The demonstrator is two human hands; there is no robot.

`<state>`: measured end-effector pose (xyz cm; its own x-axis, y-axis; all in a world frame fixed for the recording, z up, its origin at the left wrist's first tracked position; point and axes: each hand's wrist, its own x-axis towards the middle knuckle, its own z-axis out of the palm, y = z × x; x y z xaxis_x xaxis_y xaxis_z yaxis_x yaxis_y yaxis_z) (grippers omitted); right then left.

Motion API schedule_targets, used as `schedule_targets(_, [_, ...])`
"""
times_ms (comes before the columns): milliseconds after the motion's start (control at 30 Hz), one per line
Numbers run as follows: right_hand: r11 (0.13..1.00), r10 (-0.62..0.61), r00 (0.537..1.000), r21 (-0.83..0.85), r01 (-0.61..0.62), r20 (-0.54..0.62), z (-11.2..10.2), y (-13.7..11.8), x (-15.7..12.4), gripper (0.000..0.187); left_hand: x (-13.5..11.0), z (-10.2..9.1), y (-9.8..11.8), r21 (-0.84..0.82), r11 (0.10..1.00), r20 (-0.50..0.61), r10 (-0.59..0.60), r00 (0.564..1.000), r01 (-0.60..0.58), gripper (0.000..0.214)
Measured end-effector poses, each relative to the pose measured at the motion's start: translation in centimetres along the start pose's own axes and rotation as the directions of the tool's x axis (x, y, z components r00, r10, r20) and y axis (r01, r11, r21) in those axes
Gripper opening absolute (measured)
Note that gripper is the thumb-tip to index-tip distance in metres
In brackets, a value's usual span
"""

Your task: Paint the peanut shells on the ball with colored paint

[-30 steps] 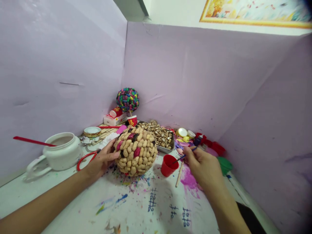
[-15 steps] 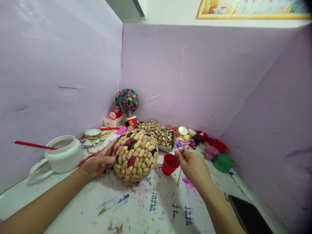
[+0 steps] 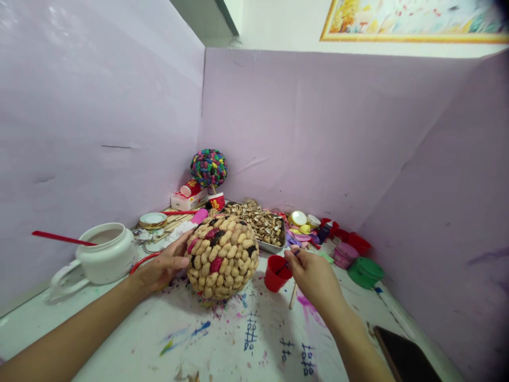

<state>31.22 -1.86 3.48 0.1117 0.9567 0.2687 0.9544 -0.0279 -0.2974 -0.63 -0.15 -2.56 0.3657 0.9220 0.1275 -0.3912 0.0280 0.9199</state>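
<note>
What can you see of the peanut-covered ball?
The peanut-covered ball is roundish, tightly packed with ridged, mostly tan shells; a few are magenta or black. Its core is hidden. It appears to rest on the paint-stained white table, left of the red cup in view. The left hand touches its left side.

Light fell soft and even, glare streaked the wall (image 3: 99, 95) (top left), faint shadows lay on the table (image 3: 222, 353), the top-right corner was dark.
</note>
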Motion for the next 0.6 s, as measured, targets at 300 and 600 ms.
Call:
schedule_targets(300, [0.993,0.02,0.991,0.115,-0.005,-0.133,-2.9,1.0,-0.5,0.043,-0.1,0.1,0.1,0.01,1.0,0.018,0.009,1.0,-0.009,0.09])
schedule_targets(600, [0.776,0.222,0.838,0.61,0.157,-0.498,-7.6,-1.1,-4.7,0.034,-0.3,0.2,0.2,0.072,0.997,0.074,0.03,0.997,-0.036,0.097])
